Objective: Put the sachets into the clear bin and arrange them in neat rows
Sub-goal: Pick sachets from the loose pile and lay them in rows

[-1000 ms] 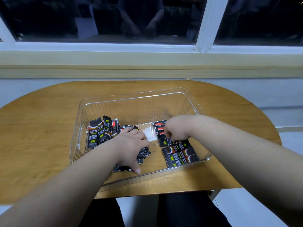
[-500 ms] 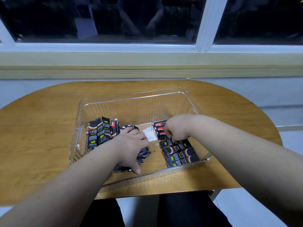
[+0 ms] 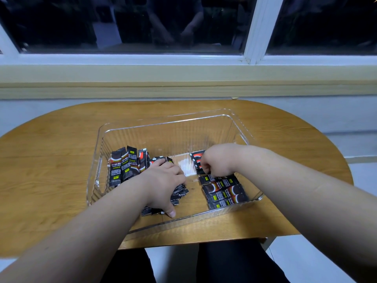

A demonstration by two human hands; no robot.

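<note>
Nearest the camera are the person's dark trousers (image 3: 234, 262), tucked under the front edge of the wooden tabletop (image 3: 51, 180). On it sits the clear bin (image 3: 193, 218), and all the sachets (image 3: 222, 186) in view are inside it.

They're black packs with a coffee cup picture, white Chinese characters down the length, little yellow-green label patches and some red at one end. The smaller print is too tiny to read.

At about 6 o'clock in the bin, the left hand (image 3: 161, 184) is clamped over the middle stack (image 3: 179, 193), fingers wrapped over its far side and thumb down on the near side.

At 4 o'clock the right row (image 3: 230, 198) lies flat, packs side by side. The right hand (image 3: 216, 160) sits at 3 o'clock over that row, fingers curled tight and pinching into it.

At 9 o'clock the left bunch (image 3: 124, 168) stands leaning against the wall.

Past the bin at 12 o'clock there's a cream window sill (image 3: 183, 78), then the dark window (image 3: 142, 23).
</note>
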